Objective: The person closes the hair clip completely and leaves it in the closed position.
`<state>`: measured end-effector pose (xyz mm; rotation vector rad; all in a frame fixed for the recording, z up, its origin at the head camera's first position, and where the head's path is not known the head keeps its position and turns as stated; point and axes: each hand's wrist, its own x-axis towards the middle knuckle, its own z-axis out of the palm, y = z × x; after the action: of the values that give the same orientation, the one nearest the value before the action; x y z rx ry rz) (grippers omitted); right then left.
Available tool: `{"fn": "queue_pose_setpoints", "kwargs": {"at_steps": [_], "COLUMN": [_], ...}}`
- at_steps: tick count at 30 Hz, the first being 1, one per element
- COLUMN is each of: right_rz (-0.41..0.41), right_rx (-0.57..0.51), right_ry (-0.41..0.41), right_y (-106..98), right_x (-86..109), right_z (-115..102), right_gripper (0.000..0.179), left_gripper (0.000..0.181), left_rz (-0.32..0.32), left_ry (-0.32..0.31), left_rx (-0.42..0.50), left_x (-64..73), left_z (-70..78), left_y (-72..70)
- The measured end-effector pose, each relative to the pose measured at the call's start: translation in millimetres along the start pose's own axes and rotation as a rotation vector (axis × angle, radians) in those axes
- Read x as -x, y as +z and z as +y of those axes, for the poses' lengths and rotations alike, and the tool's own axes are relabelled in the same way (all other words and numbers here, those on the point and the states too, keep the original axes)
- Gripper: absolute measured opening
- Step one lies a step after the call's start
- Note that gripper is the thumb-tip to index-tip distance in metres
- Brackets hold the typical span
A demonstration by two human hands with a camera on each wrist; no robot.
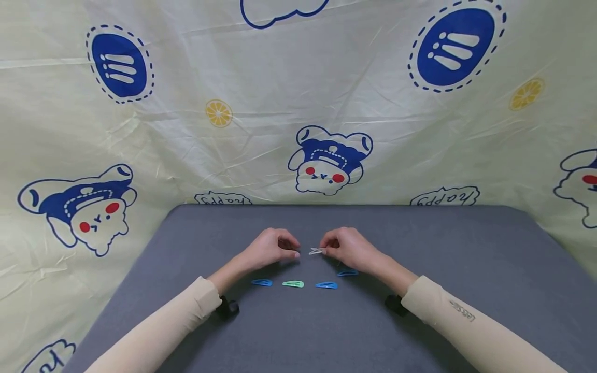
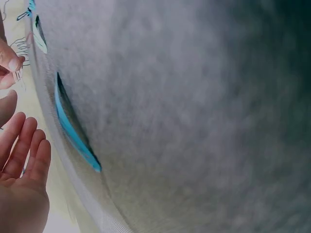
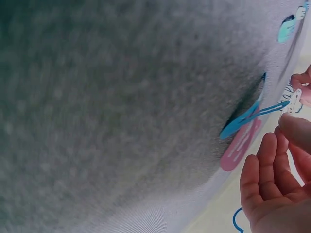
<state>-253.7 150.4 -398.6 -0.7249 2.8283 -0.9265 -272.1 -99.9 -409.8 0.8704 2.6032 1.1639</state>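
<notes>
My right hand pinches a white snap hair clip between thumb and forefinger, above the table. The clip's narrow arms stand apart and point toward my left hand. That hand hovers just left of the clip with thumb and fingers parted, holding nothing. In the right wrist view the white clip shows at the right thumb tip. Nearer to me, a blue clip, a green clip and a second blue clip lie in a row. Another blue clip lies below the right hand.
A pink clip lies beside a blue one in the right wrist view; the right hand hides it from the head camera. The grey tabletop ends at a pale printed curtain behind. A dark band sits at each wrist.
</notes>
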Motion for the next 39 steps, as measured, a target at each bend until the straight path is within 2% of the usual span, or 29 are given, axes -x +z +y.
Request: {"fn": "queue_pose_setpoints", "kwargs": {"at_steps": [7,18,25,31,39], "right_rz": [0.057,0.126,0.178,0.208,0.235], "right_rx": [-0.016,-0.039,-0.057,-0.055,-0.026], "right_ry": [-0.012,-0.002,-0.037,-0.03,-0.062], "right_y": [-3.3,-5.3,-7.9,-9.7,-8.7], "right_x": [10.0,26.3,40.6,54.9,69.9], "right_z": [-4.1,-16.9,-26.7,-33.6,-42.2], "right_gripper": [0.007,0.009,0.01,0.011,0.011], "left_gripper": [0.023,0.026,0.025,0.023,0.02], "left_rz": [0.057,0.089,0.109,0.122,0.116], "left_ry": [0.004,-0.004,0.042,0.052,0.075], "left_rx": [0.026,0.047,0.062,0.095,0.088], "left_x": [7.1,20.9,31.8,42.3,54.5], "left_z": [4.0,18.0,30.1,42.2,55.8], "left_y": [-0.7,-0.5,0.7,1.0,4.0]}}
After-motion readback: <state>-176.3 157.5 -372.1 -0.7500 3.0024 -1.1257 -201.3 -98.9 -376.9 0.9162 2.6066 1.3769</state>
